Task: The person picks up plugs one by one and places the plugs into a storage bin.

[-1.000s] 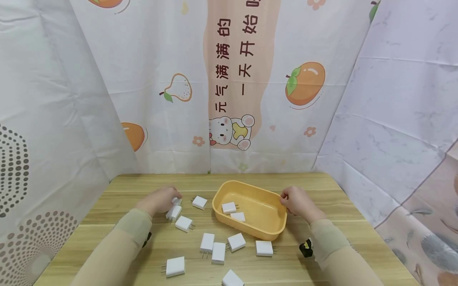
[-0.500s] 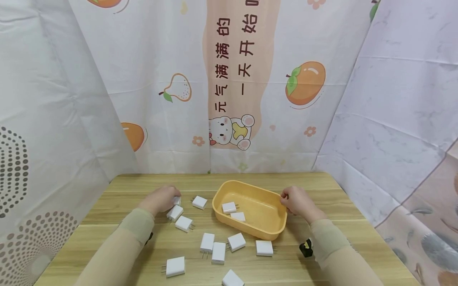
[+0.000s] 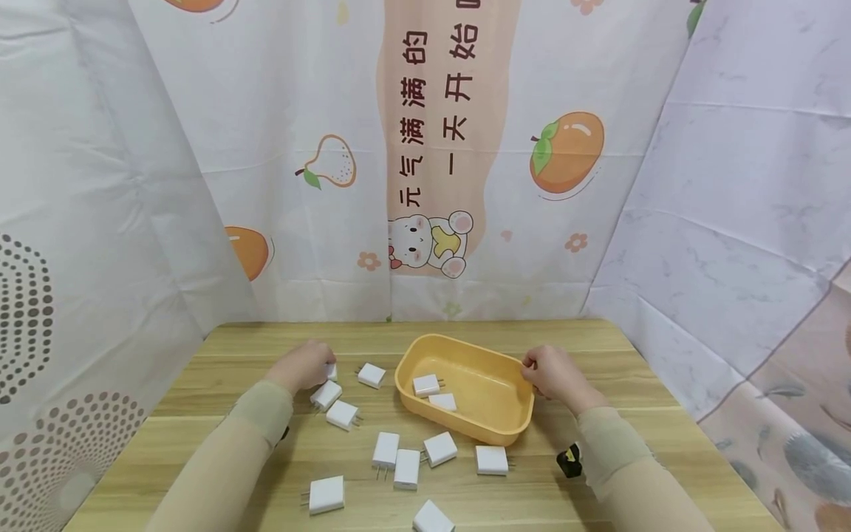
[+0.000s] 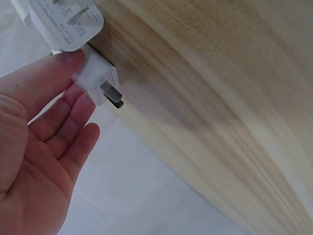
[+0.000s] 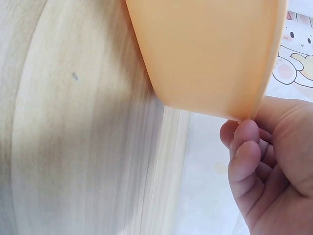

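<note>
On the left of the table, my left hand [image 3: 302,367] pinches a white plug charger [image 4: 95,76] between thumb and fingers, its two metal prongs sticking out. Another charger [image 4: 66,24] is close to the thumb in the left wrist view; in the head view a charger [image 3: 326,395] lies just in front of that hand. My right hand [image 3: 555,374] grips the rim of a yellow plastic box [image 3: 488,395] at its right end, the fingers curled at the edge. Inside the box, toward its left side, lie two white chargers [image 3: 426,385].
Several more white chargers lie loose on the wooden table [image 3: 219,391], among them one [image 3: 371,374] left of the box, one [image 3: 491,459] before it and one [image 3: 326,494] nearer me. Printed curtains [image 3: 319,244] hang behind the table and on both sides.
The left hand and forearm have shifted slightly to the right, and the charger beside that hand has turned a little. My right hand and the box stay in place.
</note>
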The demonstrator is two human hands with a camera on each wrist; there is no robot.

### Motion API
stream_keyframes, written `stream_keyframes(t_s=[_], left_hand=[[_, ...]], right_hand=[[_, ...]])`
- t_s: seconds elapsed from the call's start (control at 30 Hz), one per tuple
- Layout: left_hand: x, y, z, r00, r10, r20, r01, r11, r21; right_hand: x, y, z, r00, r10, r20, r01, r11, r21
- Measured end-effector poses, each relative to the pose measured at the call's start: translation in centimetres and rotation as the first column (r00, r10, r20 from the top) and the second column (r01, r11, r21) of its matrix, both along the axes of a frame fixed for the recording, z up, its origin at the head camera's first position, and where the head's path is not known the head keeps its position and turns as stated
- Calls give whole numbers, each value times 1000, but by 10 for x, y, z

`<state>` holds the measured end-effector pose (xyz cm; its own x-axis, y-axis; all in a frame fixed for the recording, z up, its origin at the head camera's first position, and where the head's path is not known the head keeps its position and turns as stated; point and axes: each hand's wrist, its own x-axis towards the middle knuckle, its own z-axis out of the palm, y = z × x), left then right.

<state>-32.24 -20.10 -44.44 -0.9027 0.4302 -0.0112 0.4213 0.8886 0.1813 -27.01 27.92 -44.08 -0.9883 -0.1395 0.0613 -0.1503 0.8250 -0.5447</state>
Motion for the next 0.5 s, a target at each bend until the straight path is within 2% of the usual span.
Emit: stream_keyframes(t_s=[0.17,0.5], left_hand=[[-1,0,0,1000,15,15,-15,1000,-5],[-6,-3,-8,1000,8,-3,-8,1000,11]], right_hand=[[0,-1,1,1000,-2,10,2,1000,6],[-1,0,3,1000,1,-3,-1,1000,12]])
